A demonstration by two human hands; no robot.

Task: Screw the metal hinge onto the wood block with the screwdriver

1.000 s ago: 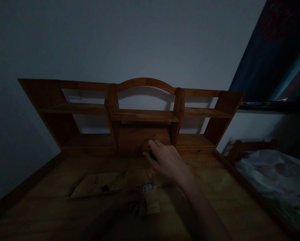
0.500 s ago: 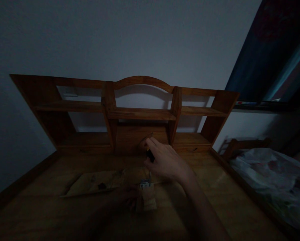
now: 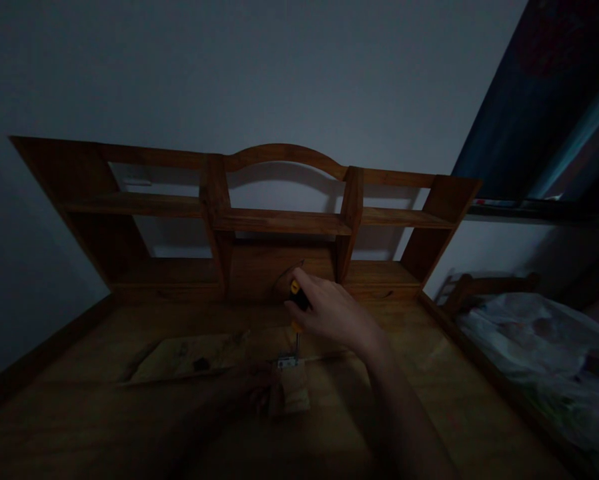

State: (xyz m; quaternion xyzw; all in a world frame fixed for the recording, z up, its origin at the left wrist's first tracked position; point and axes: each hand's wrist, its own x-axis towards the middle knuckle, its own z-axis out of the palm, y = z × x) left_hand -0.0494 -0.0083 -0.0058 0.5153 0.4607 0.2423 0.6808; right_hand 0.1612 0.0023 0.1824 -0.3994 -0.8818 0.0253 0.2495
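My right hand (image 3: 329, 310) is closed around the black and yellow handle of a screwdriver (image 3: 298, 300), which stands nearly upright with its shaft pointing down. The shaft's lower end meets a small metal hinge-like piece (image 3: 288, 361) at the far end of a small wooden block (image 3: 293, 388). Deep in shadow, my left hand (image 3: 254, 385) lies at the block's left side with its fingers curled against it. Exactly how those fingers grip is hard to see. The block rests on the wooden desk top (image 3: 409, 400).
Left of the block lies a flat, light brown cardboard-like piece (image 3: 174, 360) with a dark spot (image 3: 201, 364). A wooden shelf unit (image 3: 282, 220) stands along the back of the desk. Beyond the right edge is a clear plastic bag (image 3: 539, 347); a dark curtain (image 3: 519, 107) hangs above.
The view has shifted slightly. My right hand has turned about the screwdriver, so more of the handle shows now. The screwdriver stays at the metal piece, and my left hand stays beside the block.
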